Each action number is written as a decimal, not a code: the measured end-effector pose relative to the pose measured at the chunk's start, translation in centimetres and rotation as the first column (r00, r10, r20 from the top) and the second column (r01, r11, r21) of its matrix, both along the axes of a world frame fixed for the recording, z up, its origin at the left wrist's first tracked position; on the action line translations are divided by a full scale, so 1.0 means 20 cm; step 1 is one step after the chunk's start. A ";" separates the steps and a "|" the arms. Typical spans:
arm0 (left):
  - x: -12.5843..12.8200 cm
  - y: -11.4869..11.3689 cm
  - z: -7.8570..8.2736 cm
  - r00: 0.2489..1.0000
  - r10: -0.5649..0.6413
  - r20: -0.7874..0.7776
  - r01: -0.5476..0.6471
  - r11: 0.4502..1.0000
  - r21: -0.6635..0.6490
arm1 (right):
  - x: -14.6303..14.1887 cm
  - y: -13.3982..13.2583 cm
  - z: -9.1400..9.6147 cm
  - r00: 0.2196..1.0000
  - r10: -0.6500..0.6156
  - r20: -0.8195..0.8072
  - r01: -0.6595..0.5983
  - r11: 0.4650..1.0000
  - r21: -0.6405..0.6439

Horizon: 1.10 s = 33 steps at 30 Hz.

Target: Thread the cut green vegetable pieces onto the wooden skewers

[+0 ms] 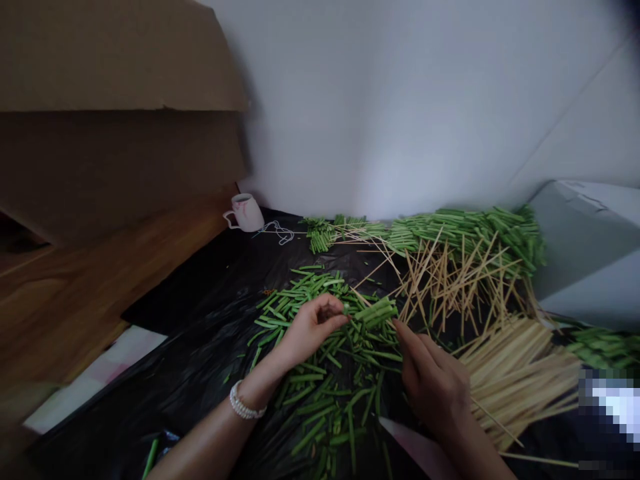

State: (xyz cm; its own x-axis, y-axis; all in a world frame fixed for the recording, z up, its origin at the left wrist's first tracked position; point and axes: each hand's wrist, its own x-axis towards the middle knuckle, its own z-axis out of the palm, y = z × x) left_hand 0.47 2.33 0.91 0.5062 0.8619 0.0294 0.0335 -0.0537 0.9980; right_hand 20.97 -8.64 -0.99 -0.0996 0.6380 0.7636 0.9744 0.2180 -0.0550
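Observation:
In the middle of the view my left hand (323, 323), with a beaded bracelet (245, 401) at its wrist, is closed in a pinch. At its fingertips shows the pale cut end of a green stem piece (346, 309). My right hand (437, 380) is closed at the right end of a flat row of green stem pieces (376, 313), laid side by side. Its fingers are partly hidden behind the hand. Beneath both hands spreads a loose heap of cut green stems (305, 393). Whether a stick runs through the row I cannot tell.
Thin wooden sticks (520, 380) lie to the right, more scattered behind. Rows of green stems (450, 230) line the white wall (370, 100). A mug (247, 213) stands back left near a cardboard box (115, 140). Black plastic sheeting (200, 360) covers the floor; a pale box (595, 247) is at right.

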 end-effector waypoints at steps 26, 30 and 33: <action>-0.03 0.04 0.01 0.905 0.222 0.363 0.008 0.844 -0.537 | -0.06 0.00 -0.02 0.994 0.048 0.101 -0.043 0.998 -0.055; -0.02 0.04 0.01 0.892 0.258 0.370 -0.024 0.847 -0.532 | -0.06 -0.01 -0.02 0.995 0.060 0.082 -0.055 0.996 -0.065; -0.02 0.04 0.00 0.895 0.264 0.360 -0.059 0.869 -0.490 | -0.07 -0.01 -0.03 0.996 0.059 0.071 -0.053 0.995 -0.086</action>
